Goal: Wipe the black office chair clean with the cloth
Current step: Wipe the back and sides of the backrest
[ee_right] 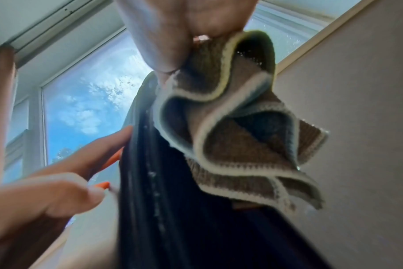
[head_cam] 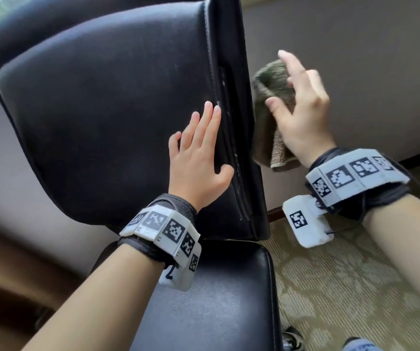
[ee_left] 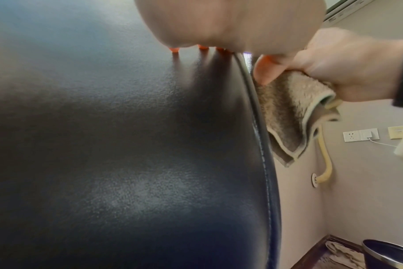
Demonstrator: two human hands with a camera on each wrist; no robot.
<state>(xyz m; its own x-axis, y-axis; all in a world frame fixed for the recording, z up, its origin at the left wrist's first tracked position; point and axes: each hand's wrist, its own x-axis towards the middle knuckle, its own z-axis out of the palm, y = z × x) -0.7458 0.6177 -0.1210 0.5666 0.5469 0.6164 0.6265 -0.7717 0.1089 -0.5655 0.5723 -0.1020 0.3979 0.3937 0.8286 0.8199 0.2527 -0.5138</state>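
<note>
left hand (head_cam: 198, 158) flat, fingers straight on black office chair (head_cam: 102, 102) backrest mid-frame, right hand (head_cam: 302, 115) grip pinching bunched cloth (head_cam: 269, 102) against its right edge

Daylight from the window (ee_right: 85, 102) glares off the chair backrest (ee_left: 131, 193); nearest palms blur, and wide-angle edges curve.

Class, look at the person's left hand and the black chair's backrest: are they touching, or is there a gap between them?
Touching. In the head view the left hand lies flat, fingers straight, on the backrest; the left wrist view shows fingertips meeting the leather.
</note>
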